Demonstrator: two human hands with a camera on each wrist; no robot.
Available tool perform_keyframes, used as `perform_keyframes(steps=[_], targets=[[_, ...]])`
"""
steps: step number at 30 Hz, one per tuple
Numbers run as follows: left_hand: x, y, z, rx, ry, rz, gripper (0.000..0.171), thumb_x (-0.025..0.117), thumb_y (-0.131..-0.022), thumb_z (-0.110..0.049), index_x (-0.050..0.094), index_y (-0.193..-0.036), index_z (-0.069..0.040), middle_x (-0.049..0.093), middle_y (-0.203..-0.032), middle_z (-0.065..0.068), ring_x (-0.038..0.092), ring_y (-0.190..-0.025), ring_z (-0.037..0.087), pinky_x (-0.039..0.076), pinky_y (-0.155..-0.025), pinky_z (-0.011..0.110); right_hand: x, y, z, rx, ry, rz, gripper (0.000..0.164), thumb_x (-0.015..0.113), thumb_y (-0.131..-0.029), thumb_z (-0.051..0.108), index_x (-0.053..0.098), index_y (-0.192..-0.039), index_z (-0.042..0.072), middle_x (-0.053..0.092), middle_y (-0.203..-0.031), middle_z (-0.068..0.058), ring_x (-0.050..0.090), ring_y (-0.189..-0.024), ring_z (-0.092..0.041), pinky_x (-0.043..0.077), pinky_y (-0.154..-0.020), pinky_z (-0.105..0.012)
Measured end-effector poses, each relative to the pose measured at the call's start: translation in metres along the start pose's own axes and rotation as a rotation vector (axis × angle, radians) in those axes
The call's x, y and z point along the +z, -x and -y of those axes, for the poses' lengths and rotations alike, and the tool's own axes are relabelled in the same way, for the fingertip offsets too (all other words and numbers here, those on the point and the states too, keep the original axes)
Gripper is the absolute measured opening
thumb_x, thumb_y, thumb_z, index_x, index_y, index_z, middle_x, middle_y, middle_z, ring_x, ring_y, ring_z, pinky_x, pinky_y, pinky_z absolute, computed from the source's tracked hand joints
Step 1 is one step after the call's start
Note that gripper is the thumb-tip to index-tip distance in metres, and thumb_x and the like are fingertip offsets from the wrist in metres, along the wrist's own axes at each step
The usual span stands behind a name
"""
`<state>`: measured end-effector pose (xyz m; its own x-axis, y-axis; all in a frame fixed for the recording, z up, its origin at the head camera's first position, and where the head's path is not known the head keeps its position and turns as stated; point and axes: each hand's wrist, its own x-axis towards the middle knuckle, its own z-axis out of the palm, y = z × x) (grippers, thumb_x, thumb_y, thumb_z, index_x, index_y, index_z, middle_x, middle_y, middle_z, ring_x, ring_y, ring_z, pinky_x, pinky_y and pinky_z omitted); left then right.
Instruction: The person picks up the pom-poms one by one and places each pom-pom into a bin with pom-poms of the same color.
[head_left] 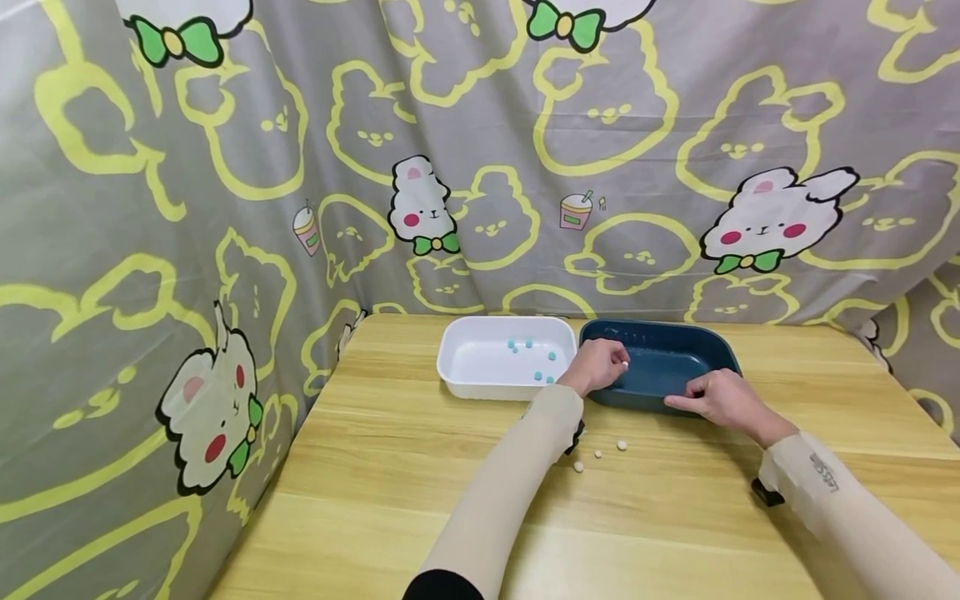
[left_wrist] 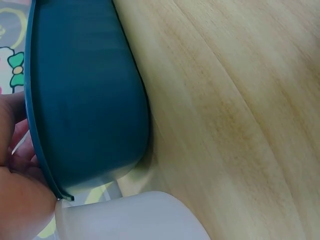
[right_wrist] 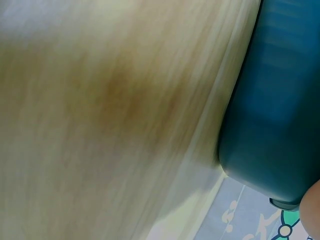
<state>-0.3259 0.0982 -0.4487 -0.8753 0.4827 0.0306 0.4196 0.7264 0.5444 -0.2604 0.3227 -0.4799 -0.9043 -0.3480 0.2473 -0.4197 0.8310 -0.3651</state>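
Teal beads (head_left: 552,356) already lie in the white tray (head_left: 480,360) mid-frame, while three white beads (head_left: 622,445) are still loose on the tabletop (head_left: 375,475), lower centre. The left hand (head_left: 596,364) pinches a pale bead (head_left: 626,364) over the navy tray (head_left: 663,364), right of centre; the right hand (head_left: 727,402) bends at its near right rim, any hold impossible to tell.
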Motion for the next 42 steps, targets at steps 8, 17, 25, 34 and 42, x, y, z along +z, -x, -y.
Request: perform_keyframes(steps=[8,17,25,34,42], targets=[[-0.001,0.001,0.001,0.001,-0.006,0.0,0.014,0.063,-0.093,-0.021,0.069,-0.104,-0.017,0.062,-0.086,-0.01,0.054,-0.075,0.002,0.044,-0.069,0.015,0.0,-0.002,0.0,0.006,0.007,0.014,0.044,0.071,-0.081,0.045,0.055,-0.048,0.022,0.029,-0.044,0.022,0.033,-0.042,-0.004,0.024,-0.045,-0.022],[-0.003,0.001,0.002,0.025,-0.01,0.0,0.014,0.064,-0.092,-0.018,0.069,-0.104,-0.014,0.063,-0.085,-0.01,0.055,-0.075,0.001,0.043,-0.068,0.014,-0.001,-0.003,0.002,0.018,-0.002,0.02,0.045,0.07,-0.081,0.047,0.055,-0.048,0.021,0.029,-0.044,0.022,0.033,-0.043,-0.004,0.024,-0.046,-0.022],[-0.013,0.005,0.002,0.044,0.092,0.04,0.008,0.064,-0.092,-0.016,0.07,-0.095,-0.013,0.061,-0.079,-0.01,0.054,-0.071,0.002,0.042,-0.065,0.013,0.001,-0.006,-0.001,0.009,0.008,0.013,0.046,0.071,-0.081,0.047,0.054,-0.047,0.021,0.028,-0.044,0.02,0.032,-0.042,-0.004,0.024,-0.046,-0.022],[-0.038,0.024,0.006,0.14,0.131,0.183,0.01,0.063,-0.092,-0.017,0.068,-0.099,-0.011,0.062,-0.084,-0.01,0.056,-0.076,0.002,0.043,-0.067,0.015,0.004,-0.003,-0.001,-0.007,-0.011,-0.003,0.043,0.072,-0.081,0.044,0.057,-0.048,0.022,0.031,-0.044,0.022,0.033,-0.042,-0.003,0.025,-0.045,-0.022],[-0.059,0.05,0.022,0.144,0.145,0.219,0.01,0.065,-0.091,-0.015,0.069,-0.098,-0.009,0.064,-0.084,-0.009,0.058,-0.078,0.002,0.045,-0.069,0.016,-0.001,0.001,0.001,-0.015,0.002,0.003,0.046,0.07,-0.082,0.045,0.053,-0.047,0.02,0.026,-0.044,0.022,0.028,-0.042,-0.003,0.024,-0.047,-0.022]])
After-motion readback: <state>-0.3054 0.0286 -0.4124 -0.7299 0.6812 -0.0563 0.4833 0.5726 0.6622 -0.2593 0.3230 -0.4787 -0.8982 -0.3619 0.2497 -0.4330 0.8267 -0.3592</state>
